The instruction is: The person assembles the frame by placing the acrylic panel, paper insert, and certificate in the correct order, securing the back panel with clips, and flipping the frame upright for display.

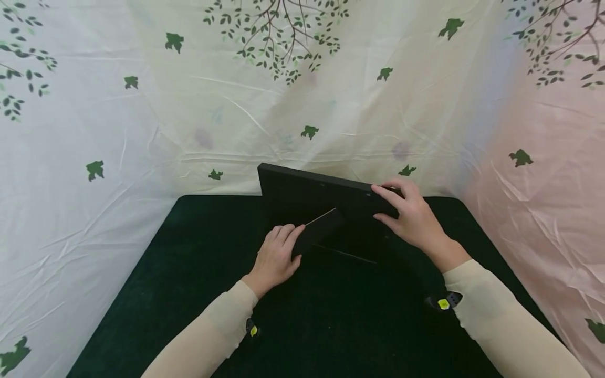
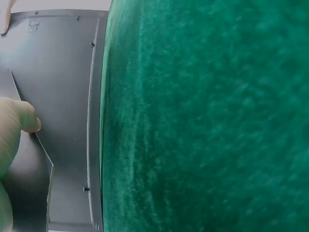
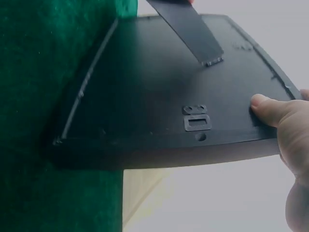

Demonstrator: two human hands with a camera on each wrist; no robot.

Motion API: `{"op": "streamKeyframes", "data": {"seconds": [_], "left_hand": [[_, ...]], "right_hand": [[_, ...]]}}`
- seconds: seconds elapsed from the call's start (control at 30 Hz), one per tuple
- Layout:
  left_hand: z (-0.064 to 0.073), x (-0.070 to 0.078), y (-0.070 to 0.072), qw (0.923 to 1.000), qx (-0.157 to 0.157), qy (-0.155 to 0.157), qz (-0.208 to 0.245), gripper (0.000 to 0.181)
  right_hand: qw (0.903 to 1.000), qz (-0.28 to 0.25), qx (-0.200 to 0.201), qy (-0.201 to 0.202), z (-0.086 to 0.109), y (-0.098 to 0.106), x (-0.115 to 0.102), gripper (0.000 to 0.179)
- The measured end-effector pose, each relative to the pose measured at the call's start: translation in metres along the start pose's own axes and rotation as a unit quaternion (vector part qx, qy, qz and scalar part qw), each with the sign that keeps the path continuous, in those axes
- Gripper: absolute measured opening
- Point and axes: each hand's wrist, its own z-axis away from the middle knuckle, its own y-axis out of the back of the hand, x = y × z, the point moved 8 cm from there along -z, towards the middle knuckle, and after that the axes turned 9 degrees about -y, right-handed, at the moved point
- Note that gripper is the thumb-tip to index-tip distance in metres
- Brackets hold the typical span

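Black frame upright on the green felt desk (image 1: 189,294).
I see my right hand (image 1: 411,218) gripping the matte picture frame (image 1: 307,191) at its 2 o'clock corner; left hand (image 1: 276,257) pinches the flat stand flap (image 1: 317,231).

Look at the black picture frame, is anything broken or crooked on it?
Nothing looks broken. The black frame stands on its edge on the green table, back facing the person. The left hand holds its swung-out stand flap; the right hand grips the top corner.
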Motion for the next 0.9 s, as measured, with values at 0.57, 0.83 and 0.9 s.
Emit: {"op": "streamKeyframes", "data": {"seconds": [0.57, 0.83, 0.9], "left_hand": [[-0.001, -0.018, -0.008, 0.9984, 0.000, 0.003, 0.057, 0.082], [0.010, -0.030, -0.013, 0.9981, -0.049, 0.012, 0.034, 0.080], [0.013, -0.032, -0.014, 0.9976, -0.059, 0.014, 0.034, 0.083]], "right_hand": [[0.9908, 0.030, 0.075, 0.109, 0.017, 0.008, -0.063, 0.037], [0.9860, 0.008, 0.088, 0.142, 0.029, 0.000, -0.084, 0.039], [0.9845, 0.004, 0.087, 0.152, 0.030, -0.003, -0.092, 0.037]]}}
